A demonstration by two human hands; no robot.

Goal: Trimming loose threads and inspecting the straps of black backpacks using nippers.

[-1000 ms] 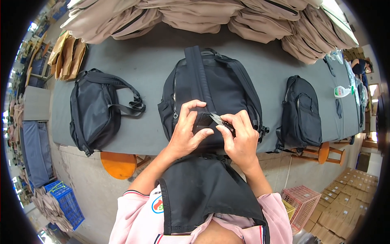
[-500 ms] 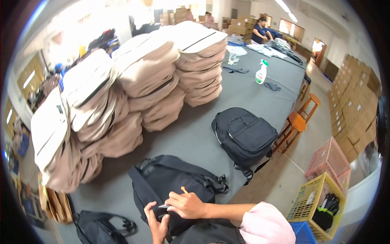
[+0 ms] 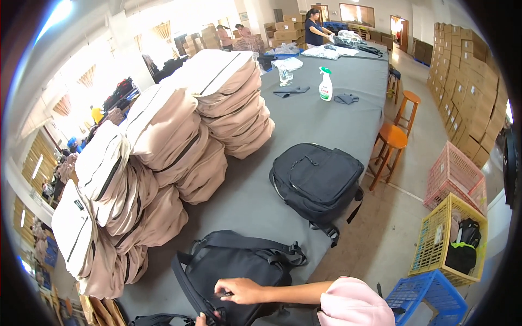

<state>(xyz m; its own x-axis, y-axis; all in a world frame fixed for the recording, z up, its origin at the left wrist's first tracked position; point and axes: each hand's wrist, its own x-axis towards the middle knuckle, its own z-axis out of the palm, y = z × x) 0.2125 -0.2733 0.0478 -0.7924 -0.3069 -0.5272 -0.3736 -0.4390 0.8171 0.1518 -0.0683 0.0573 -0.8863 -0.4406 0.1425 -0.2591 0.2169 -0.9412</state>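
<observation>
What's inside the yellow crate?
Inside the yellow crate: black items with a lime-green band, plus some pinkish-grey material. Whatever lies beneath them is covered.

The right hand (image 3: 239,290) holds a dark object (image 3: 223,294), mostly hidden, over a black backpack (image 3: 239,264) lying on the worktop (image 3: 343,120); the left hand (image 3: 202,320), largely cut off by the lower edge, is near its strap (image 3: 190,289). A second black backpack (image 3: 321,182) lies beyond, pale pink bags (image 3: 163,122) are stacked at left, and a white-and-green spray bottle (image 3: 325,88) stands farther off
</observation>
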